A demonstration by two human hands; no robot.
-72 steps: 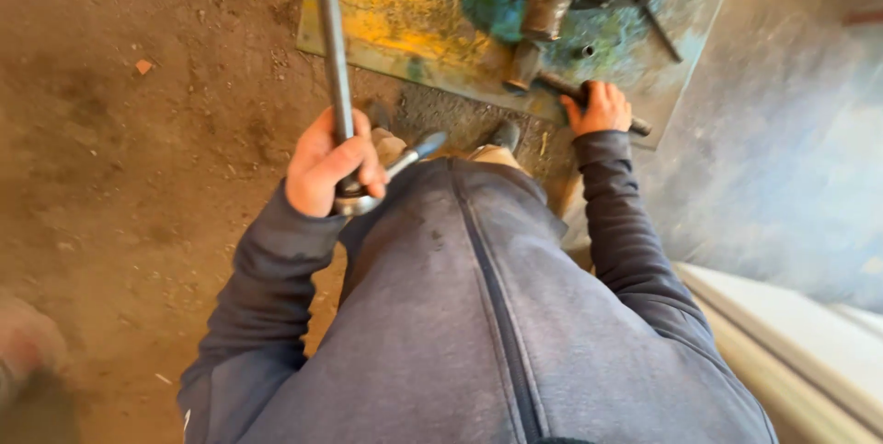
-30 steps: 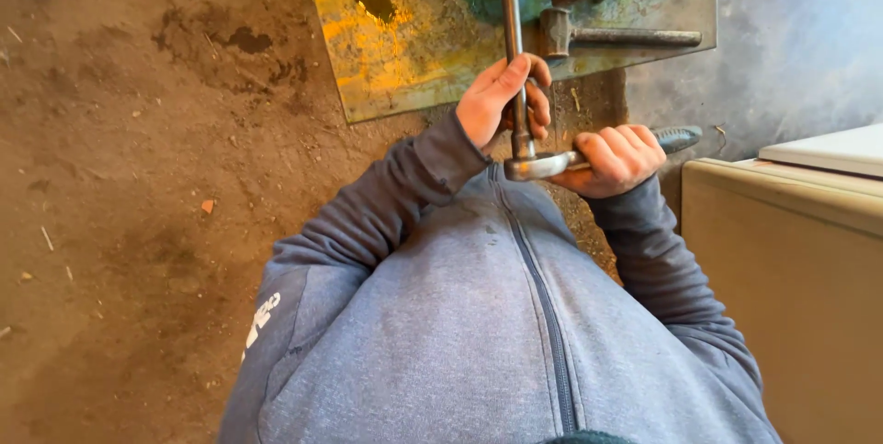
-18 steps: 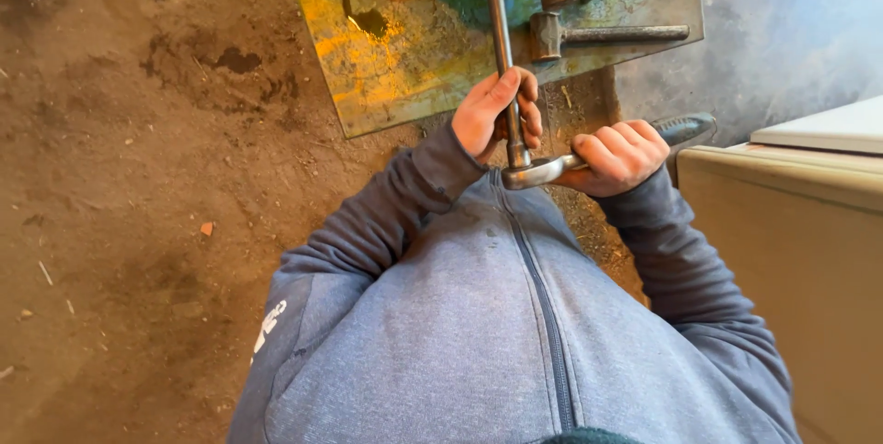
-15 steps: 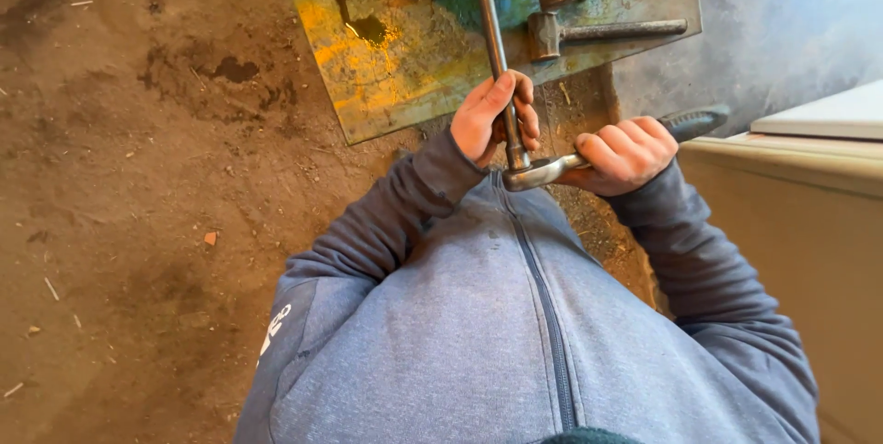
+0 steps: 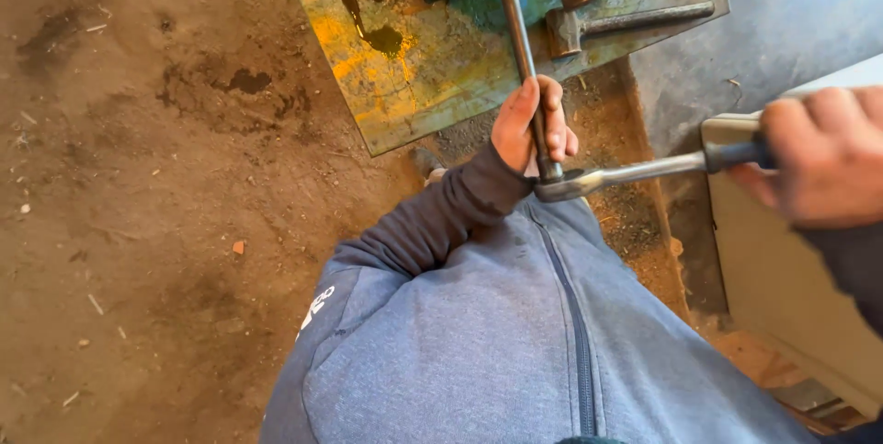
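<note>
Beneath you, dirt floor (image 5: 138, 223) is bearing a rusty painted plate (image 5: 432, 57). Your left hand (image 5: 533, 126) is clenching the long steel extension bar (image 5: 515, 30); your right hand (image 5: 819, 163) is gripping the ratchet wrench (image 5: 635, 172) handle, its head meeting the bar's lower end.

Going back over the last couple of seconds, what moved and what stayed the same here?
The right hand swung the ratchet handle outward to the right, away from the body; earlier it sat close beside the left hand. At the start the right hand was on the lever on the plate and the left hand alone held the tool. The left hand still grips the long extension bar. The painted metal plate is unchanged.
</note>
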